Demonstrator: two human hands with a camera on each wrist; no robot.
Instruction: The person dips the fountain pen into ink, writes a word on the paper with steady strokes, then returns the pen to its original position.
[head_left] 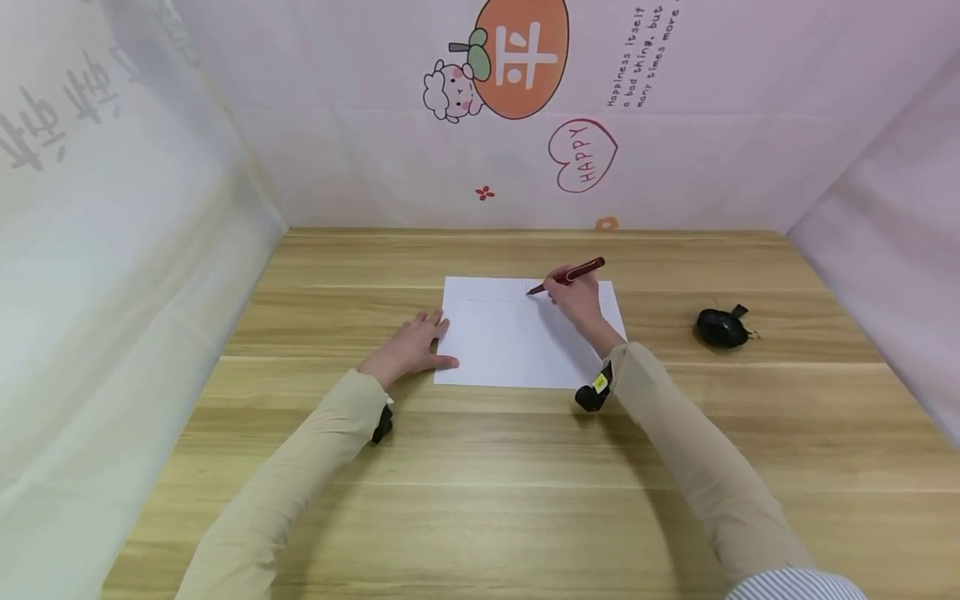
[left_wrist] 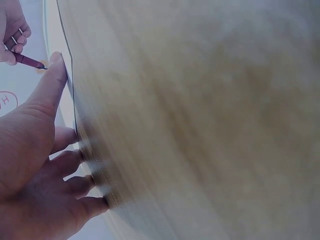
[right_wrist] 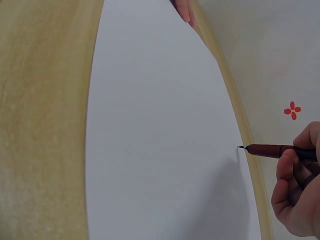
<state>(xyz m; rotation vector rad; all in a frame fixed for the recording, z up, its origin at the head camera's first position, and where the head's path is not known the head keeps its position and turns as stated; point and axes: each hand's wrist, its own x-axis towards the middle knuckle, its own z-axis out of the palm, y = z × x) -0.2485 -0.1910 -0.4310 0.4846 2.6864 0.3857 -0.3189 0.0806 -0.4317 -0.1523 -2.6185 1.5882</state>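
Observation:
A white sheet of paper (head_left: 502,350) lies on the wooden table, with faint thin lines near its far edge. My right hand (head_left: 573,298) pinches a dark red fountain pen (head_left: 585,270) over the sheet's far right part. In the right wrist view the fountain pen (right_wrist: 270,150) meets the paper (right_wrist: 155,120) with its dark nib, at the end of a short line. My left hand (head_left: 411,343) rests at the paper's left edge, fingers spread and thumb on the sheet. The left wrist view shows that left hand (left_wrist: 35,150) with its fingers extended.
To the right on the wooden table (head_left: 465,517) lies a small black rounded object (head_left: 722,328) with a short tab. A printed white cloth (head_left: 360,150) hangs behind the table, and more cloth stands along both sides. Each wrist wears a black camera strap.

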